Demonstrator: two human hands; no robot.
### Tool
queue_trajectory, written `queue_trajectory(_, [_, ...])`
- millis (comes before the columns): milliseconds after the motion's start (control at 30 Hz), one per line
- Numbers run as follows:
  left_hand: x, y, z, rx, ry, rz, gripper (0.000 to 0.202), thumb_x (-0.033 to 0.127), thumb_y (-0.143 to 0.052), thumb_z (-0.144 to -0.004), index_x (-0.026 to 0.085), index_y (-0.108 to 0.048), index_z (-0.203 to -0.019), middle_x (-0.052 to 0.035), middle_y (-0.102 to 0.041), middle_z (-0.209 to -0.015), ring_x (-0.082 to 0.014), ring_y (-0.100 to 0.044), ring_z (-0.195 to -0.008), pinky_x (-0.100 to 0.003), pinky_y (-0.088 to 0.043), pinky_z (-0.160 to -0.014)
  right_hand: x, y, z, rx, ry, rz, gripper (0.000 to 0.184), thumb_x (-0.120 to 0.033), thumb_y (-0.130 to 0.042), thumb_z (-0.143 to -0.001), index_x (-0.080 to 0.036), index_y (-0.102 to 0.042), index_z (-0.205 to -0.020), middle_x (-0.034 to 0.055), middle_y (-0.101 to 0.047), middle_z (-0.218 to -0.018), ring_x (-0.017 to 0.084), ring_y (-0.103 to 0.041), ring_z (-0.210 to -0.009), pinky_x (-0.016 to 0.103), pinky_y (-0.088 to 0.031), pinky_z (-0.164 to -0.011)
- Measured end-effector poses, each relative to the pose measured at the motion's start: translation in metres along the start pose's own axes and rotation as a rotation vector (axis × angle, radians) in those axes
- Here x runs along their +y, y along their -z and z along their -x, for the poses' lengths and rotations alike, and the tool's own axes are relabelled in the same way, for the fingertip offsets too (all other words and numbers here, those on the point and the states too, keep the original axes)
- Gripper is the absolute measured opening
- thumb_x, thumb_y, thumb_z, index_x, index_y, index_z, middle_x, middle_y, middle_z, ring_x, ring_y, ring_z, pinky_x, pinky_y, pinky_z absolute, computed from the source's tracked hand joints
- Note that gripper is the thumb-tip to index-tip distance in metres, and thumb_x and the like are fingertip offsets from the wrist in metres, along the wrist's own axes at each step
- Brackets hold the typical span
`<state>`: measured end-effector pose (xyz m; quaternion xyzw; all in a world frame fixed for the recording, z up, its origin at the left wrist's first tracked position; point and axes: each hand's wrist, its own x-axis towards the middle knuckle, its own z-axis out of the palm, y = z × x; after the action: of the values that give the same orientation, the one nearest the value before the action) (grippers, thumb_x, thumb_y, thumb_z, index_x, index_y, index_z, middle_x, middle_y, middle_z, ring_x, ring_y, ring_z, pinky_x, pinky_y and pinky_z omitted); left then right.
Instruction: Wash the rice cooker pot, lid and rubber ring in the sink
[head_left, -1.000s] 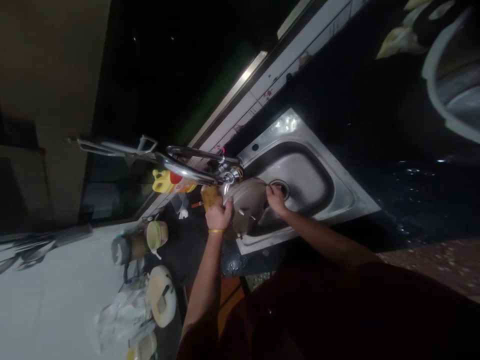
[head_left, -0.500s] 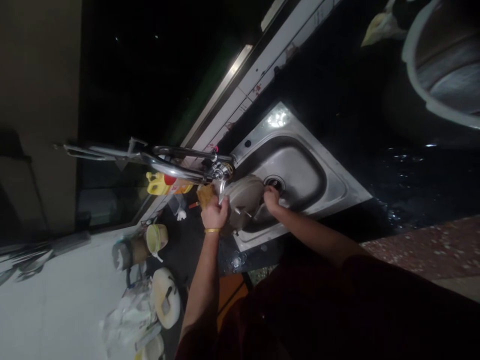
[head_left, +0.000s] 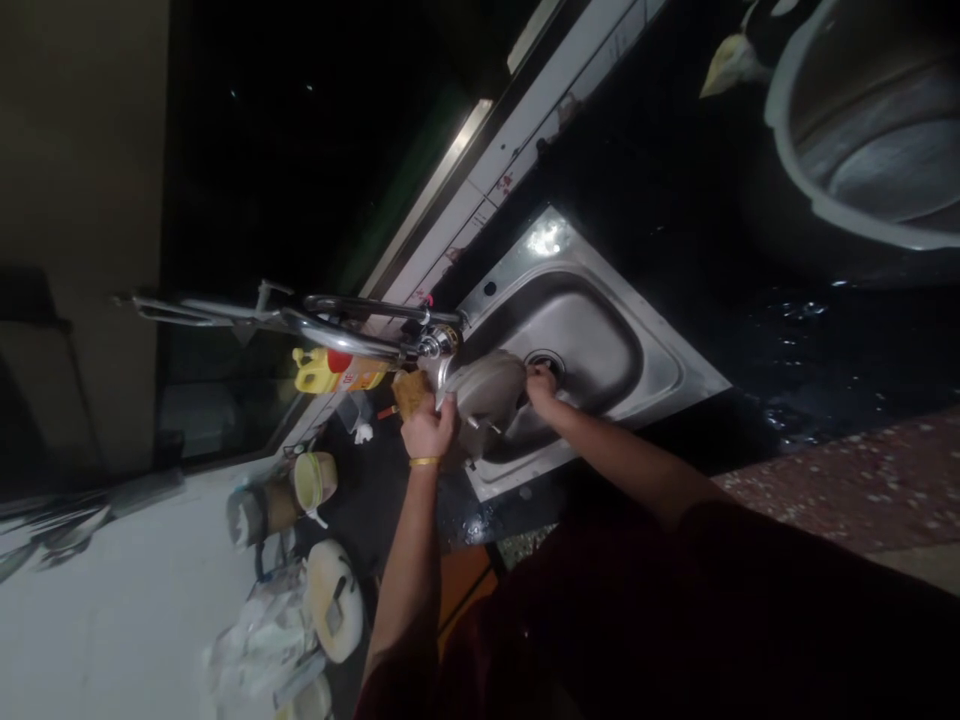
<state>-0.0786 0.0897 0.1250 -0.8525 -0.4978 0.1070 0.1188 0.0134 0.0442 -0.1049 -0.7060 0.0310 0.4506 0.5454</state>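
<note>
A round steel pot [head_left: 486, 392] lies tilted in the steel sink [head_left: 600, 330], just below the tap [head_left: 439, 345]. My left hand [head_left: 426, 428], with a gold bangle at the wrist, is closed around a yellow-brown sponge [head_left: 409, 388] pressed against the pot's left side. My right hand [head_left: 541, 386] is closed on the pot's right rim, next to the drain hole [head_left: 546, 360]. The pot's inside is hidden from me.
A yellow bottle with a red cap [head_left: 330, 370] lies by the wall behind the tap. Cups [head_left: 311, 480], a white container [head_left: 334, 600] and crumpled bags [head_left: 255, 640] crowd the counter at left. A large grey basin [head_left: 862, 130] sits on the wet black counter [head_left: 750, 300] at upper right.
My right hand slid slightly along the pot's rim, and the pot turned a little under the tap. The left hand stayed on the sponge. The view shifted slightly.
</note>
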Motion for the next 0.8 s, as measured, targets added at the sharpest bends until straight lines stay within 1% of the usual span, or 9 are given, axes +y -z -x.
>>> queue_trajectory(100, [0.000,0.000,-0.002,-0.003,0.021,0.009,0.034,0.048,-0.046,-0.089,0.019,-0.062,-0.082,-0.0054,-0.062,-0.069,-0.0193,-0.058,-0.070,-0.027,-0.029,-0.059,0.004,-0.001,0.003,-0.027,0.042,-0.041,0.034,-0.033,-0.037,-0.086,-0.016,-0.066,-0.094,0.0071,-0.068,-0.089,0.019,-0.060,-0.086,0.027,-0.047,-0.078])
queue_trajectory(233, [-0.001,-0.001,-0.004,0.005,0.016,-0.009,0.035,0.049,-0.045,-0.089,0.019,-0.062,-0.082,-0.0057,-0.062,-0.069,-0.0194,-0.058,-0.070,-0.027,-0.028,-0.059,0.011,0.010,0.014,-0.085,0.252,-0.086,0.039,-0.021,-0.051,-0.075,-0.019,-0.066,-0.111,0.0071,-0.065,-0.109,0.020,-0.059,-0.100,0.034,-0.046,-0.092])
queue_trajectory(300, [-0.002,-0.002,-0.004,0.010,0.007,-0.020,0.036,0.050,-0.044,-0.089,0.019,-0.062,-0.082,-0.0061,-0.063,-0.070,-0.0196,-0.058,-0.070,-0.027,-0.028,-0.059,0.012,0.018,0.015,-0.075,0.352,-0.014,0.042,-0.016,-0.051,-0.073,-0.018,-0.066,-0.112,0.0090,-0.065,-0.109,0.022,-0.059,-0.102,0.038,-0.044,-0.096])
queue_trajectory(367, [-0.002,-0.003,-0.004,0.009,0.007,-0.025,0.037,0.050,-0.043,-0.090,0.019,-0.062,-0.082,-0.0066,-0.063,-0.071,-0.0198,-0.059,-0.070,-0.027,-0.028,-0.059,0.009,0.026,0.013,-0.094,0.434,0.088,0.038,-0.015,-0.048,-0.077,-0.016,-0.066,-0.111,0.0109,-0.066,-0.108,0.022,-0.059,-0.102,0.039,-0.043,-0.097])
queue_trajectory(500, [-0.002,-0.004,-0.002,0.006,0.005,-0.017,0.036,0.049,-0.043,-0.090,0.019,-0.063,-0.084,-0.0064,-0.063,-0.070,-0.0196,-0.058,-0.070,-0.027,-0.029,-0.060,-0.001,0.044,0.002,-0.272,0.529,0.345,0.037,-0.012,-0.047,-0.083,-0.015,-0.060,-0.118,0.0105,-0.067,-0.108,0.021,-0.061,-0.100,0.032,-0.045,-0.089])
queue_trajectory(567, [0.000,-0.003,0.000,0.007,-0.001,-0.018,0.035,0.048,-0.044,-0.090,0.019,-0.063,-0.084,-0.0062,-0.063,-0.070,-0.0195,-0.058,-0.070,-0.027,-0.028,-0.060,-0.006,0.051,-0.004,-0.362,0.518,0.462,0.034,-0.010,-0.052,-0.081,-0.014,-0.061,-0.114,0.0090,-0.069,-0.099,0.019,-0.062,-0.090,0.027,-0.046,-0.080])
queue_trajectory(667, [0.002,-0.001,0.003,0.010,-0.004,-0.033,0.034,0.048,-0.046,-0.089,0.018,-0.063,-0.083,-0.0061,-0.062,-0.070,-0.0192,-0.058,-0.070,-0.027,-0.028,-0.060,-0.012,0.055,-0.012,-0.433,0.488,0.536,0.018,-0.008,-0.057,-0.077,-0.015,-0.066,-0.091,0.0059,-0.068,-0.080,0.017,-0.060,-0.073,0.024,-0.042,-0.067])
queue_trajectory(733, [0.002,-0.001,0.003,0.009,-0.010,-0.030,0.034,0.047,-0.046,-0.089,0.018,-0.063,-0.083,-0.0055,-0.061,-0.069,-0.0187,-0.057,-0.069,-0.027,-0.028,-0.060,-0.016,0.055,-0.015,-0.441,0.490,0.552,0.014,-0.007,-0.056,-0.077,-0.015,-0.066,-0.082,0.0048,-0.067,-0.077,0.015,-0.059,-0.073,0.023,-0.040,-0.066])
queue_trajectory(800, [0.000,-0.001,0.002,0.005,-0.019,-0.014,0.034,0.047,-0.046,-0.089,0.019,-0.063,-0.083,-0.0046,-0.060,-0.066,-0.0183,-0.057,-0.069,-0.027,-0.028,-0.060,-0.024,0.054,-0.016,-0.412,0.491,0.540,0.015,-0.008,-0.054,-0.079,-0.015,-0.066,-0.083,0.0044,-0.067,-0.081,0.015,-0.058,-0.076,0.022,-0.040,-0.068])
